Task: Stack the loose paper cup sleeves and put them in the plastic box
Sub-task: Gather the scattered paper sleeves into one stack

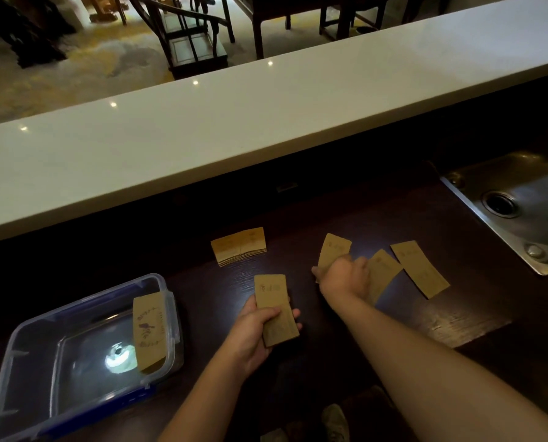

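Observation:
My left hand point(253, 327) grips a stack of flat brown paper cup sleeves point(274, 307) above the dark counter. My right hand point(343, 279) is closed on one loose sleeve point(333, 250), lifting its near end. Two more loose sleeves lie to the right, one point(384, 272) partly under my hand and one point(421, 269) further right. A small pile of sleeves point(239, 246) lies flat further back. The clear plastic box point(43, 327) with a blue rim stands at the left, with sleeves point(148, 333) leaning against its right wall.
A steel sink point(521, 205) is set into the counter at the far right. A raised white bar top point(234, 122) runs across behind the work surface. Dark wooden chairs point(190, 36) stand on the floor beyond it. The counter's front edge is close to my body.

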Tool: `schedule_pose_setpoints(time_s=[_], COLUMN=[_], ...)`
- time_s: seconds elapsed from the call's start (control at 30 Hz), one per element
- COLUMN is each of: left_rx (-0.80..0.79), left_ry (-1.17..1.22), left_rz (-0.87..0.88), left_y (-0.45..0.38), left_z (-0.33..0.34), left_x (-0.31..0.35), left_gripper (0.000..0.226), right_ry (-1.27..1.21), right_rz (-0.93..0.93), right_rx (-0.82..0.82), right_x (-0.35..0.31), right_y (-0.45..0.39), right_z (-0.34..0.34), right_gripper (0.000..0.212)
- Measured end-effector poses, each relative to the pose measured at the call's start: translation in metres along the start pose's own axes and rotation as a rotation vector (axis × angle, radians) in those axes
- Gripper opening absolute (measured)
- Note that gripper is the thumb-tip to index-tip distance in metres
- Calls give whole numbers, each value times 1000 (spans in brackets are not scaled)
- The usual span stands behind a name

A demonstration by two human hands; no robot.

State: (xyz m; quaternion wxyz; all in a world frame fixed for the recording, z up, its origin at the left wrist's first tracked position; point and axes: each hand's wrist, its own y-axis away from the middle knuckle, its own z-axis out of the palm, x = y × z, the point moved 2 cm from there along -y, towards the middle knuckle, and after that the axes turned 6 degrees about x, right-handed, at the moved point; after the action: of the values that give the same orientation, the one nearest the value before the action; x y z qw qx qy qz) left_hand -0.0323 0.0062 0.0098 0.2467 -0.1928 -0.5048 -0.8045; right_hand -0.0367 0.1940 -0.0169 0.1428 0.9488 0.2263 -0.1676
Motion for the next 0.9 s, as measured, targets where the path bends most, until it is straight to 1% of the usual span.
schedule_pose_setpoints(time_s=[0.07,0.17,0.2,0.23,0.3,0.33,0.37,0.43,0.47,0.5,0.53,0.6,0.67,0.77,0.83,0.9], left_rx=[18,34,36,38,46,53,59,63,60,52,38,18,28,71,75,64], left_ry=[8,25,36,48,65,68,65,54,47,38,29,20,23,-41,-63,-55], left_rz=[3,-10,-15,-21,-25,-27,-30,-44,-49,-43,-31,-12,-6,54,84,96], left_y=[0,1,2,2,1,0,-1,-3,-3,-3,-4,-5,-4,-5,-5,-4], left_z=[-1,-1,-1,0,0,0,-1,-1,0,0,1,4,9,13,13,13], left_x=[2,5,6,7,8,8,8,8,7,7,7,6,5,4,3,2], left_gripper=[38,31,30,29,32,34,37,45,49,53,56,58,54,31,25,23], right_ry=[-7,-93,-130,-170,-304,-408,-540,-823,-917,-958,-956,-904,-867,-785,-731,-677], right_rz=[16,134,154,155,113,96,95,122,118,90,49,-23,-50,-108,-170,-223], right_rx=[-19,-105,-126,-138,-134,-131,-148,-262,-342,-424,-495,-583,-603,-512,-432,-395], right_x=[-2,-2,-2,-1,2,3,4,5,5,5,7,11,14,13,12,13], right_y=[-1,-10,-13,-16,-20,-19,-16,-3,6,16,28,50,69,84,86,84], right_z=[2,-1,-2,-2,-3,-5,-8,-17,-23,-27,-29,-28,-22,-15,-13,-13], right_gripper=[71,78,76,68,39,26,17,11,11,12,12,14,15,16,17,16])
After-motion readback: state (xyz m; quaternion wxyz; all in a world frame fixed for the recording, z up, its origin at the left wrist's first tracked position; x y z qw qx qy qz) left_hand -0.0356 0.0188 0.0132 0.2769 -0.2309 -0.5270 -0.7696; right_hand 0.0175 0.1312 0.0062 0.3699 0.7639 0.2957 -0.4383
